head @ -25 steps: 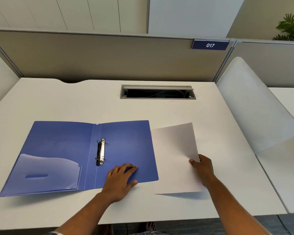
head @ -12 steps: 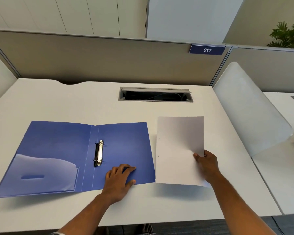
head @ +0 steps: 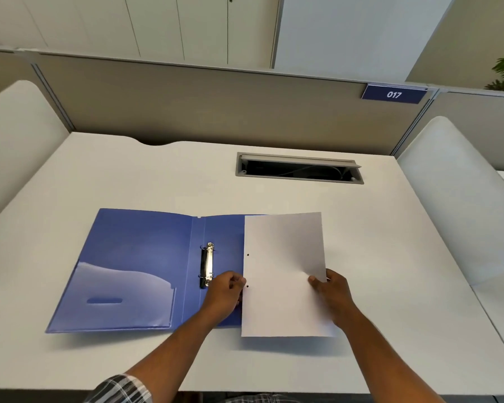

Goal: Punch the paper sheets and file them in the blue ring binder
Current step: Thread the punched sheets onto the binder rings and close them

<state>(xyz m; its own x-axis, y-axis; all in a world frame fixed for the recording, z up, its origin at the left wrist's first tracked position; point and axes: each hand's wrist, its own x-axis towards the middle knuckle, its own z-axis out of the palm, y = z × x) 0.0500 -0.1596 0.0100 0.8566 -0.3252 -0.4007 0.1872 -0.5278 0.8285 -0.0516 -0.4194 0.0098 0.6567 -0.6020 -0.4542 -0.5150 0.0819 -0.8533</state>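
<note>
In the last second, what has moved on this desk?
The paper sheet was slid left, partly over the blue binder. The left hand left the cover and took the sheet's punched edge. The right hand kept its grip. The binder stayed open, rings empty.

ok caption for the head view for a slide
Both hands, left hand and right hand, bring punched paper sheet toward open blue ring binder.

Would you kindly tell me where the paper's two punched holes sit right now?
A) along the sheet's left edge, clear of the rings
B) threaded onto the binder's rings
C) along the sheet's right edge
A: the two holes lie along the left edge of the paper sheet, right of the rings, not yet on them.
</note>
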